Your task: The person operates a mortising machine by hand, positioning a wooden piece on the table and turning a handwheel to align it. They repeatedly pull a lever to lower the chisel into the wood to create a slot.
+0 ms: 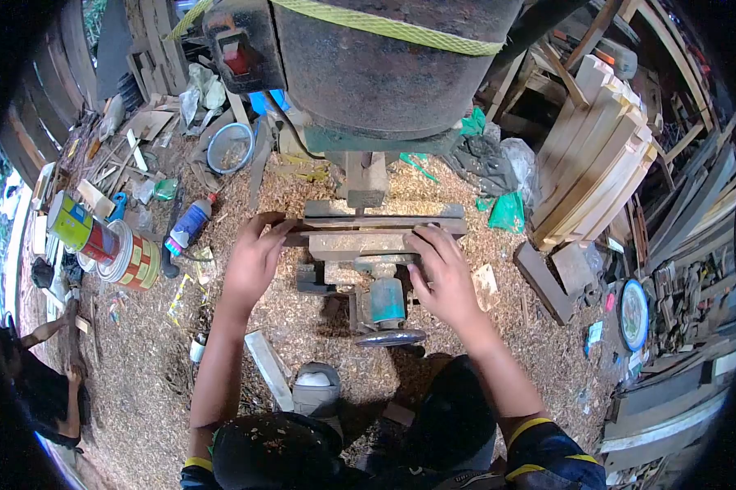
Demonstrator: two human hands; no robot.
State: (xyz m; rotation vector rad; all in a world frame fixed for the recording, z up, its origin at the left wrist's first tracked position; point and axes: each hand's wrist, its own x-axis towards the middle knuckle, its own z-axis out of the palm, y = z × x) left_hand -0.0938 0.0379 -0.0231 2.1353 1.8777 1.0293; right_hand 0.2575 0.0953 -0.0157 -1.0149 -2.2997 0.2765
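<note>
A narrow length of wood (360, 244) lies crosswise on the machine's work table, under the dark machine head (384, 82). My left hand (252, 260) grips the left end, with the fingers over the top. Towards the right end, my right hand (443, 273) is closed over the front edge, its thumb lower down on the near side. A block-like tool holder (365, 181) comes down from the head, just behind the wood. Below the table sit a teal cylinder (387, 300) and a round handwheel (390, 338).
Wood shavings cover the ground. Stacked pale timbers (588, 155) lean at right, with a dark board (543, 283) nearer. Buckets (131, 260) and a spray bottle (190, 224) stand at left. Another person (49, 380) is at far left. A red switch (236, 59) is on the machine.
</note>
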